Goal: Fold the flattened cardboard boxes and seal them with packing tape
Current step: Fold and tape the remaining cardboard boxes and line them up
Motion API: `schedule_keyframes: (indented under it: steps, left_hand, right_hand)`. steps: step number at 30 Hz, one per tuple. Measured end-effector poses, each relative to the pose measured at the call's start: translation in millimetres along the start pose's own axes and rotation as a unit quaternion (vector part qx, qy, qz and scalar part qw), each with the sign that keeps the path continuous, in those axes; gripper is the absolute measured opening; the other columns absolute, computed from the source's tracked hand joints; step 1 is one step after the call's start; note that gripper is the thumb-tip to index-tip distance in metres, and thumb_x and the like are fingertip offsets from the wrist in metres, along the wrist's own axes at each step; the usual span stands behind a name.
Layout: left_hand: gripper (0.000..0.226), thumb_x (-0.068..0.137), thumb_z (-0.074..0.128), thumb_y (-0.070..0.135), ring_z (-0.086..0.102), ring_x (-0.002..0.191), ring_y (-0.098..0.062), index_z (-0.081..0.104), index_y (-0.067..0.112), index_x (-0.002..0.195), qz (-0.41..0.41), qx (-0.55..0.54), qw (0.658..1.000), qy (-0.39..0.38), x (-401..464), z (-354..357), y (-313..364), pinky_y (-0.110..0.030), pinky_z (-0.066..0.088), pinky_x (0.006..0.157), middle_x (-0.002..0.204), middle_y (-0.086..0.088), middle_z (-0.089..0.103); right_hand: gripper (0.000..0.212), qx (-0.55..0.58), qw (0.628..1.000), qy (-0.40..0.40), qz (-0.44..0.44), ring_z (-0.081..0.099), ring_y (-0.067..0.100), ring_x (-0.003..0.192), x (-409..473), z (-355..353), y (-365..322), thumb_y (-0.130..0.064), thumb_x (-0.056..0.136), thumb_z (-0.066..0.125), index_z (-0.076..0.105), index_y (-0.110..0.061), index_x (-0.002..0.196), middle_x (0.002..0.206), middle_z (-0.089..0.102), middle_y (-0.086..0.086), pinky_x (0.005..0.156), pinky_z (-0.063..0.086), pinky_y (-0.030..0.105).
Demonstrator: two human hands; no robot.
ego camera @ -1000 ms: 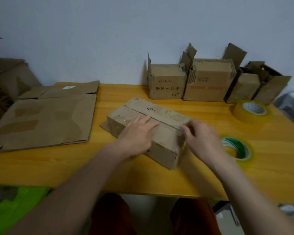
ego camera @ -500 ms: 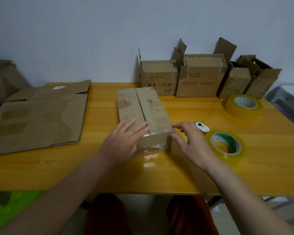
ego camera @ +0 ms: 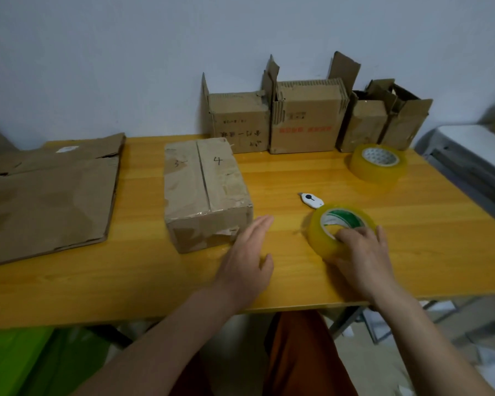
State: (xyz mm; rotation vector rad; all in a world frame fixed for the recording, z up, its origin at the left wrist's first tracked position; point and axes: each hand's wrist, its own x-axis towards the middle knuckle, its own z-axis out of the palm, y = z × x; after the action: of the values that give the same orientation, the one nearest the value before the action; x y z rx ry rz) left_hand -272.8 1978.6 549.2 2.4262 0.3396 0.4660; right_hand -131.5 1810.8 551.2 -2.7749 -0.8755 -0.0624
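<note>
Right hand (ego camera: 360,252) fingers curl over the near clear yellowish tape roll (ego camera: 340,228); left hand (ego camera: 247,254) hovers spread, empty, beside the folded brown cardboard box (ego camera: 205,192); lift the roll cleanly, find its loose end

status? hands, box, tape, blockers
Left hand open, off the folded box. Right hand gripping near tape roll. Box top seam untaped. Small white cutter beside roll, not blocking.

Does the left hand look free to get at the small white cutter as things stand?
Probably yes: the left hand is open and empty, and bare table lies between it and the white cutter.
</note>
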Motion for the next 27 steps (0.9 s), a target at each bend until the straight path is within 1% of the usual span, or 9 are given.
schedule_keyframes:
  steps: [3, 5, 7, 10, 13, 19, 22, 25, 27]
  left_hand:
    - [0.073, 0.092, 0.059, 0.016, 0.021, 0.144, -0.011, 0.019, 0.024, 0.153, -0.072, -0.030, 0.997, -0.024, 18.8, 4.9, 7.5, -0.025, 0.018, 0.117, 0.158, 0.005, 0.023]
    - [0.074, 0.089, 0.066, 0.017, 0.026, 0.143, -0.014, 0.026, 0.027, 0.151, -0.107, -0.087, 0.989, -0.050, 28.3, 4.8, 9.1, -0.034, 0.025, 0.118, 0.156, 0.005, 0.028]
    - [0.067, 0.085, 0.071, 0.015, 0.036, 0.138, -0.013, 0.041, 0.029, 0.144, -0.121, -0.144, 0.981, -0.049, 31.4, 2.3, 8.3, -0.037, 0.033, 0.114, 0.150, 0.005, 0.039]
    - [0.037, 0.082, 0.075, 0.012, 0.052, 0.119, -0.003, 0.066, 0.030, 0.113, -0.103, -0.203, 0.974, 0.008, 27.7, -4.5, 7.2, -0.030, 0.043, 0.106, 0.126, 0.009, 0.060]
    - [0.022, 0.080, 0.076, 0.008, 0.063, 0.104, -0.002, 0.070, 0.026, 0.090, -0.096, -0.262, 0.959, 0.043, 20.7, -11.4, 9.5, -0.021, 0.050, 0.095, 0.107, 0.006, 0.068]
    - [0.005, 0.086, 0.070, 0.009, 0.066, 0.081, -0.005, 0.072, 0.013, 0.084, -0.040, -0.188, 0.971, 0.142, 16.9, -26.1, 11.8, -0.016, 0.054, 0.074, 0.089, -0.001, 0.069]
    - [0.010, 0.092, 0.063, 0.013, 0.067, 0.076, -0.011, 0.072, 0.010, 0.090, -0.045, -0.148, 0.976, 0.154, 15.2, -34.1, 12.5, -0.021, 0.055, 0.070, 0.082, -0.001, 0.071]
    - [0.014, 0.100, 0.049, 0.013, 0.070, 0.071, -0.021, 0.061, 0.009, 0.093, -0.141, -0.312, 0.920, 0.189, 14.3, -50.7, 19.7, -0.027, 0.058, 0.065, 0.070, -0.004, 0.069]
    - [0.016, 0.101, 0.044, 0.012, 0.071, 0.072, -0.021, 0.057, 0.006, 0.095, -0.161, -0.388, 0.881, 0.217, 15.6, -61.2, 25.6, -0.025, 0.058, 0.063, 0.075, -0.008, 0.070]
  right_hand:
    - [0.048, 0.105, 0.994, -0.023, -0.004, 0.033, 0.020, 0.134, -9.4, -9.3, -5.4, -0.033, 0.080, 0.073, 0.057, -0.021, 0.124, 0.131, 0.050, 0.005, 0.118, 0.000, 0.040]
    - [0.051, 0.162, 0.986, -0.042, -0.014, 0.036, 0.021, 0.130, -14.1, -14.9, -12.7, -0.033, 0.078, 0.075, 0.058, -0.019, 0.124, 0.127, 0.049, 0.003, 0.117, 0.012, 0.045]
    - [0.052, 0.215, 0.975, -0.057, -0.029, 0.042, 0.021, 0.123, -16.4, -19.6, -19.3, -0.031, 0.075, 0.077, 0.059, -0.019, 0.123, 0.116, 0.046, -0.002, 0.111, 0.028, 0.041]
    - [0.053, 0.261, 0.962, -0.077, -0.033, 0.046, 0.017, 0.110, -15.6, -23.7, -22.9, -0.031, 0.074, 0.079, 0.060, -0.020, 0.122, 0.112, 0.044, -0.003, 0.095, 0.037, 0.027]
    - [0.049, 0.265, 0.957, -0.100, -0.056, 0.050, 0.017, 0.105, -12.7, -25.8, -24.1, -0.036, 0.072, 0.079, 0.062, -0.022, 0.116, 0.112, 0.053, 0.001, 0.086, 0.039, 0.027]
    - [0.043, 0.331, 0.927, -0.140, -0.106, 0.054, 0.012, 0.091, -14.6, -33.5, -36.4, -0.051, 0.067, 0.073, 0.058, -0.028, 0.101, 0.100, 0.058, -0.005, 0.069, 0.037, 0.023]
    - [0.058, 0.254, 0.951, -0.132, -0.116, 0.047, 0.005, 0.095, -15.6, -36.3, -42.7, -0.048, 0.063, 0.082, 0.047, -0.033, 0.107, 0.104, 0.049, -0.014, 0.068, 0.036, 0.017]
    - [0.055, 0.206, 0.960, -0.026, -0.187, 0.044, 0.009, 0.098, -18.3, -34.1, -46.3, -0.022, 0.068, 0.084, 0.040, -0.032, 0.101, 0.102, 0.038, -0.013, 0.072, 0.035, 0.012]
    - [0.056, 0.215, 0.951, 0.024, -0.220, 0.043, 0.009, 0.096, -20.3, -29.2, -50.9, -0.011, 0.066, 0.082, 0.041, -0.030, 0.100, 0.101, 0.036, -0.009, 0.075, 0.036, 0.014]
